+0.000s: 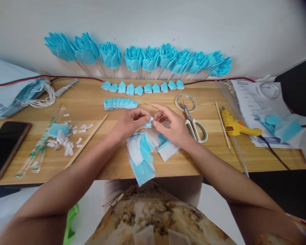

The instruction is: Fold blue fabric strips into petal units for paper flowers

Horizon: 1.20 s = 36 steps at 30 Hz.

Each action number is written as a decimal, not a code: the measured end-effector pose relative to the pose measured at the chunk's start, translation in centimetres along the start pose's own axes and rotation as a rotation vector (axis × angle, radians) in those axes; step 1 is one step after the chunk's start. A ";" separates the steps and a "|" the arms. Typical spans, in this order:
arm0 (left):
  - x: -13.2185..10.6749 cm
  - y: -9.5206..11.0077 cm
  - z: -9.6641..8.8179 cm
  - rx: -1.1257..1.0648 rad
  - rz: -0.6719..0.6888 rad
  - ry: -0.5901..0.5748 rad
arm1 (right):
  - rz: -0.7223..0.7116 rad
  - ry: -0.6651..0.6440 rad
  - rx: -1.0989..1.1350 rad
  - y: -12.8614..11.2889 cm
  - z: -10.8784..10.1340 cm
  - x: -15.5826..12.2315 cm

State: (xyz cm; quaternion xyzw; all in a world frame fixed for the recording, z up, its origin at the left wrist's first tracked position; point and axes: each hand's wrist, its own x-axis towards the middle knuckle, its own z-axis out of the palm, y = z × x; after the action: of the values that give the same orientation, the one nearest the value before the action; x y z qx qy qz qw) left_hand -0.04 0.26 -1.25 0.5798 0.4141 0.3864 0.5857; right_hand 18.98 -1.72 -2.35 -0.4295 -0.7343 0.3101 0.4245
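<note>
Between my two hands is a small folded blue fabric petal (149, 123) with a bit of white strip on it. My left hand (129, 123) pinches its left side with thumb and forefinger. At its right edge, my right hand (172, 126) has thumb and fingertips closed on the white strip or the petal; which one I cannot tell. Beneath the hands lie loose blue and white fabric pieces (142, 168), partly hidden and hanging over the table edge. Just beyond my left hand is a row of overlapping blue petals (120, 103). Scissors (193, 124) lie right of my right hand.
Blue fabric flowers (110, 56) on sticks lean along the wall. Below them runs a line of folded petals (130, 89). A yellow glue gun (234, 126) and papers (257, 102) are right; white snippets (68, 148), a stick (86, 141) and a phone (7, 146) left.
</note>
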 end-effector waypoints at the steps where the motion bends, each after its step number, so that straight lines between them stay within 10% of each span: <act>1: 0.0 0.1 0.0 0.003 -0.005 0.016 | -0.010 0.025 -0.007 0.0 0.0 0.0; 36: 0.1 -0.4 0.1 -0.014 0.015 0.058 | -0.304 0.181 -0.391 -0.3 -0.1 -0.1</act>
State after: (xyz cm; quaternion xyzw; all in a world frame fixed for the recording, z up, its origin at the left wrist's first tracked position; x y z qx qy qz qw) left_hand 0.10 0.28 -1.65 0.5672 0.4240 0.4104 0.5744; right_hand 19.01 -1.96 -2.08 -0.4143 -0.7953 0.0552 0.4391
